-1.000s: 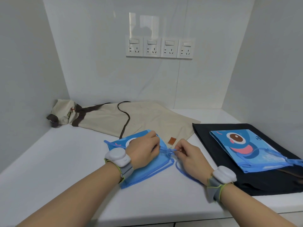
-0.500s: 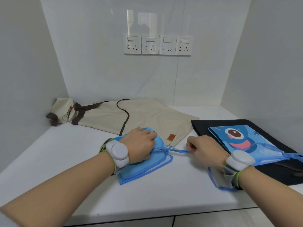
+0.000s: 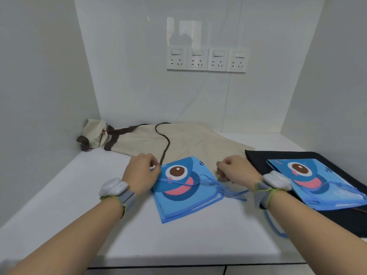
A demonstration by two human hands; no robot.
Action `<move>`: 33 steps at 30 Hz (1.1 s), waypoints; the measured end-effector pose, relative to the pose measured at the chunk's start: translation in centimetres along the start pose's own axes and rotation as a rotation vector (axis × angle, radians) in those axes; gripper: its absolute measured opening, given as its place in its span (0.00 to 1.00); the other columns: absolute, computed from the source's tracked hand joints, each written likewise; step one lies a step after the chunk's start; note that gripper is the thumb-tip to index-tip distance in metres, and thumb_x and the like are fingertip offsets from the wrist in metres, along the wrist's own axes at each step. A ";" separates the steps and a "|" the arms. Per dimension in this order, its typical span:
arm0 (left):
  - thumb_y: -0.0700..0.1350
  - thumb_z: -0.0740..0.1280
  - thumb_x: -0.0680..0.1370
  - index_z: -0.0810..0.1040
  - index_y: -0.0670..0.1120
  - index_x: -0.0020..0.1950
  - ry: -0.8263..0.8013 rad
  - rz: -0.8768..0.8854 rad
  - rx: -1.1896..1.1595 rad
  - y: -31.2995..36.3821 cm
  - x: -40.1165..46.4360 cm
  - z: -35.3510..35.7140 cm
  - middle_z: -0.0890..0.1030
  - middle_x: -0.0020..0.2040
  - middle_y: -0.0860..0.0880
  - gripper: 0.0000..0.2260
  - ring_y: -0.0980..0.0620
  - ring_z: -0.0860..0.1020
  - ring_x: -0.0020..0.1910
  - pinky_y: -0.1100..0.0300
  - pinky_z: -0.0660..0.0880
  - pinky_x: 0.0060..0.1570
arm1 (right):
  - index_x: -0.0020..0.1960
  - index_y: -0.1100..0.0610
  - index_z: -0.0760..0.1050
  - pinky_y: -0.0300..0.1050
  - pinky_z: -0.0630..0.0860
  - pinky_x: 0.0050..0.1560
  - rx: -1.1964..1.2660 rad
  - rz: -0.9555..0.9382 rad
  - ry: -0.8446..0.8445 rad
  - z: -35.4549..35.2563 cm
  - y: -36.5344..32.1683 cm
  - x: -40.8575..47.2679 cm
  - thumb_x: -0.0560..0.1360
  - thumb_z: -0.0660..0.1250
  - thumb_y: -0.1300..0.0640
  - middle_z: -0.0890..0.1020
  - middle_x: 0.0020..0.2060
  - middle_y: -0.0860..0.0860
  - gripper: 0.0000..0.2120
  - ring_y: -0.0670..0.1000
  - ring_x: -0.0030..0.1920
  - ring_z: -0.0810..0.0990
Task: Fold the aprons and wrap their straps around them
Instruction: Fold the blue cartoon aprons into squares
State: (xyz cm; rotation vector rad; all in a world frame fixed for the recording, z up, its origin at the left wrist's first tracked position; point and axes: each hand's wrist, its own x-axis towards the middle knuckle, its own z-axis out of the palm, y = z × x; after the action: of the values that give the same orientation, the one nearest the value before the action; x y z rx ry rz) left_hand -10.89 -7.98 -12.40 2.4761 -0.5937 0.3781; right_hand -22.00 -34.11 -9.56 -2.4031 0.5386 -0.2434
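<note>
Blue fabric, head view: folded blue apron point(image 3: 186, 193) with a cartoon eye and pink mouth, lying flat on the white surface point(image 3: 83, 195) between the two hands.
Strap: thin blue strap point(image 3: 178, 181) crossing the face of the folded apron, its loose ends trailing off the right edge toward the right wrist.
Left hand: left hand point(image 3: 140, 173) at the apron's upper left corner, fingers curled and pinching the fabric edge together with the strap.
Right hand: right hand point(image 3: 237, 169) just beyond the apron's upper right corner, fingers curled under; whether it holds the strap cannot be told.
Second apron: another folded blue apron point(image 3: 315, 181) of the same print, lying to the right on a black cloth point(image 3: 256, 157).
Beige apron: beige apron point(image 3: 190, 141) with a brown strap point(image 3: 165, 143), spread at the back of the surface, its bunched end in the left corner.
Wrists: a white puck on a grey band on each.
Wall: four white sockets point(image 3: 207, 60) in a row.
</note>
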 end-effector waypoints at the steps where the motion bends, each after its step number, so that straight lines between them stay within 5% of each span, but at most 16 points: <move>1: 0.51 0.66 0.76 0.77 0.49 0.52 -0.019 -0.075 -0.001 -0.8 -0.1 0.1 0.76 0.49 0.49 0.08 0.46 0.74 0.52 0.55 0.70 0.48 | 0.34 0.59 0.75 0.49 0.78 0.44 -0.088 0.013 -0.029 0.8 -0.5 0.5 0.76 0.61 0.49 0.83 0.33 0.54 0.18 0.55 0.38 0.81; 4: 0.54 0.65 0.77 0.73 0.47 0.63 -0.096 -0.261 -0.026 -3.1 -0.9 0.3 0.75 0.57 0.45 0.18 0.44 0.73 0.58 0.53 0.71 0.55 | 0.33 0.57 0.71 0.45 0.72 0.39 -0.240 0.037 -0.066 3.0 -2.3 1.5 0.75 0.61 0.47 0.77 0.30 0.53 0.17 0.58 0.40 0.80; 9: 0.55 0.63 0.78 0.68 0.46 0.71 -0.140 -0.299 -0.106 -3.5 -0.8 0.7 0.76 0.60 0.43 0.24 0.43 0.73 0.62 0.51 0.71 0.61 | 0.37 0.58 0.72 0.43 0.70 0.39 -0.093 0.108 -0.147 4.6 -4.2 1.5 0.72 0.66 0.50 0.77 0.34 0.53 0.12 0.55 0.38 0.76; 14: 0.52 0.68 0.76 0.73 0.48 0.65 -0.079 -0.383 -0.404 -3.2 -0.8 0.1 0.79 0.49 0.46 0.19 0.45 0.78 0.52 0.49 0.75 0.56 | 0.48 0.56 0.68 0.43 0.76 0.34 0.399 0.092 -0.203 5.3 -5.5 -0.4 0.71 0.72 0.59 0.81 0.45 0.58 0.13 0.55 0.39 0.80; 17: 0.47 0.70 0.76 0.76 0.48 0.59 0.023 -0.386 -0.598 -3.2 -1.3 -0.7 0.77 0.40 0.49 0.13 0.50 0.78 0.43 0.50 0.77 0.50 | 0.50 0.55 0.66 0.47 0.77 0.34 0.518 0.019 -0.190 5.0 -6.3 -1.3 0.71 0.71 0.65 0.82 0.40 0.57 0.16 0.56 0.36 0.81; 22: 0.46 0.70 0.76 0.74 0.51 0.60 -0.013 -0.382 -0.858 -0.5 -1.6 -1.7 0.78 0.48 0.46 0.14 0.50 0.81 0.43 0.53 0.80 0.45 | 0.57 0.54 0.65 0.61 0.80 0.43 0.773 -0.130 -0.150 1.7 -5.9 -3.4 0.73 0.69 0.70 0.85 0.47 0.58 0.21 0.64 0.42 0.84; 27: 0.36 0.68 0.77 0.64 0.52 0.65 -0.238 -0.318 -1.177 8.2 -1.3 1.3 0.84 0.48 0.41 0.21 0.45 0.84 0.40 0.54 0.80 0.36 | 0.59 0.42 0.69 0.59 0.82 0.45 0.660 -0.132 0.041 -5.4 0.1 -4.4 0.72 0.71 0.68 0.84 0.47 0.58 0.26 0.62 0.44 0.84; 33: 0.30 0.66 0.76 0.74 0.41 0.57 -0.489 -0.195 -1.218 20.7 -0.8 6.9 0.82 0.54 0.39 0.12 0.45 0.83 0.41 0.58 0.79 0.33 | 0.41 0.49 0.82 0.51 0.77 0.51 0.389 0.025 0.280 -13.9 10.3 -3.5 0.73 0.69 0.63 0.83 0.45 0.55 0.10 0.53 0.44 0.79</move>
State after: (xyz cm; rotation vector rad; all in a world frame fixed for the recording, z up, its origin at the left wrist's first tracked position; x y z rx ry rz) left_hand -20.75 -27.16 -8.79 1.3813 -0.5202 -0.5542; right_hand -32.62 -47.63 -5.54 -1.9938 0.5852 -0.6214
